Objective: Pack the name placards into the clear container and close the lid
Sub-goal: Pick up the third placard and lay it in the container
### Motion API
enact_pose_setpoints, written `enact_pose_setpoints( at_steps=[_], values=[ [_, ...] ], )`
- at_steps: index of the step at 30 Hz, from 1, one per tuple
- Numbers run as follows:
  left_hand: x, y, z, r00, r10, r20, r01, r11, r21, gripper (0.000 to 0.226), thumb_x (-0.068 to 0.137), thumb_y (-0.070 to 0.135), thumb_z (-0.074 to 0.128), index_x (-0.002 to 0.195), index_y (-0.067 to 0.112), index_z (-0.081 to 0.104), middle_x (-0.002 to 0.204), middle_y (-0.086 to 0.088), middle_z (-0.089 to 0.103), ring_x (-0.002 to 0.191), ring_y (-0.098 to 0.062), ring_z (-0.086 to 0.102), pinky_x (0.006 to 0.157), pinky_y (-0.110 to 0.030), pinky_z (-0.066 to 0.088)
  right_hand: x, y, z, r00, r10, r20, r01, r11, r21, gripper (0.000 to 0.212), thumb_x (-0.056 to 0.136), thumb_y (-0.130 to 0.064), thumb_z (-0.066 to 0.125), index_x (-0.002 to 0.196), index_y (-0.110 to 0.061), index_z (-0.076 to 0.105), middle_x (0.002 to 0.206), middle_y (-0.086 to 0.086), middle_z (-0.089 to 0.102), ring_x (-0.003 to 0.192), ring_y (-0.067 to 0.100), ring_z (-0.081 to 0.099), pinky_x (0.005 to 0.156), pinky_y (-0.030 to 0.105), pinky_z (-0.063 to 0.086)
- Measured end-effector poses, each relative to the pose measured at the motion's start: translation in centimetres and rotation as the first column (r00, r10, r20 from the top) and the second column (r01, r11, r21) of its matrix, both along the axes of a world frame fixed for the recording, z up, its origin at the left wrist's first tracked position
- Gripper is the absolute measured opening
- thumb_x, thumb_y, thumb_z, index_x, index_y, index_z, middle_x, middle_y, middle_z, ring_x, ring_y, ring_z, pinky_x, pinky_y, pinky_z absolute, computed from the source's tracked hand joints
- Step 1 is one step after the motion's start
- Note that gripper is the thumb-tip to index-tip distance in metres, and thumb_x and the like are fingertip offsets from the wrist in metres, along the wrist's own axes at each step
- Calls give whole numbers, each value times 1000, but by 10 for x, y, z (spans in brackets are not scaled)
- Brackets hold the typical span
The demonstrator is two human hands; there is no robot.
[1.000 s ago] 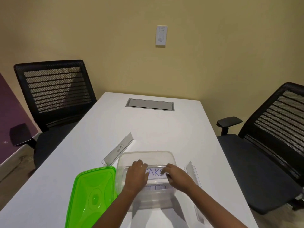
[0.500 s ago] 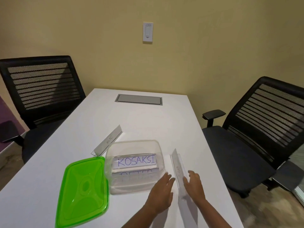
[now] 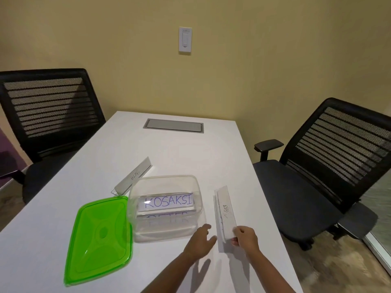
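The clear container (image 3: pixel 195 187) stands open on the white table and holds two placards, the upper one reading KOSAKSI (image 3: pixel 168 202). To its right, my right hand (image 3: pixel 245 237) grips the near end of a third placard (image 3: pixel 225 210), tilted up off the table. My left hand (image 3: pixel 200 241) hovers beside it with fingers apart, holding nothing. A fourth placard (image 3: pixel 134 176) lies behind the container's left corner. The green lid (image 3: pixel 99 237) rests flat to the left of the container.
The white table (image 3: pixel 222 149) has a grey cable hatch (image 3: pixel 174 125) at its far end. One black mesh chair (image 3: pixel 48 115) sits at the left, another (image 3: pixel 330 166) at the right close to the table edge.
Both hands left the container and moved right. My right hand has taken hold of the placard beside the container and lifted its near end; my left hand has drawn slightly away from it.
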State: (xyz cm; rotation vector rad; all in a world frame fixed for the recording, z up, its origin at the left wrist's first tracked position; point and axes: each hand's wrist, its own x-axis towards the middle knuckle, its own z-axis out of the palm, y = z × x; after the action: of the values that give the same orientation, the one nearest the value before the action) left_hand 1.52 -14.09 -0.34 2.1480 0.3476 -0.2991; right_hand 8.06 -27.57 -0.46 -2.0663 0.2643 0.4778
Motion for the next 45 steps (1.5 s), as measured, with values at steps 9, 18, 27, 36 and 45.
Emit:
enact_pose_setpoints(
  at_steps=[9,18,27,36,45],
  values=[
    [10,-4,21,937,238,-256,-345,745,-570,49,95,35,49,134,5,44,128,-13,56,116,-29,56,89,-36,47,-39,12,33,979,-35,-201,132,862,490,29,97,-1,41,78,4,62,75,16,63,64,23,60,56,21,57],
    [11,7,47,926,325,-194,-370,669,-645,13,90,11,57,100,7,64,96,-11,66,80,-21,62,66,-26,47,-43,12,51,990,95,-105,-43,908,416,18,95,-2,48,98,6,63,83,13,62,64,16,61,54,16,56],
    [16,10,69,860,465,-209,-474,578,-664,25,88,1,58,110,-11,54,80,-20,69,47,-10,68,37,-12,48,-31,31,79,875,424,234,-418,905,-78,39,89,-12,51,129,-11,53,131,6,59,112,17,59,90,21,47],
    [14,11,81,823,506,-257,-526,509,-681,50,86,16,67,116,3,30,113,-18,57,101,-32,61,77,-36,56,-34,49,89,827,510,236,-490,860,-141,42,81,-19,64,121,-12,56,117,3,66,104,20,64,79,22,49],
    [11,55,86,894,446,-29,-416,808,-416,60,82,15,65,130,0,34,124,-12,56,114,-29,57,96,-39,51,-18,45,105,872,488,-38,-444,821,359,22,81,6,57,95,-7,68,80,3,65,69,14,55,64,18,44]
  ],
)
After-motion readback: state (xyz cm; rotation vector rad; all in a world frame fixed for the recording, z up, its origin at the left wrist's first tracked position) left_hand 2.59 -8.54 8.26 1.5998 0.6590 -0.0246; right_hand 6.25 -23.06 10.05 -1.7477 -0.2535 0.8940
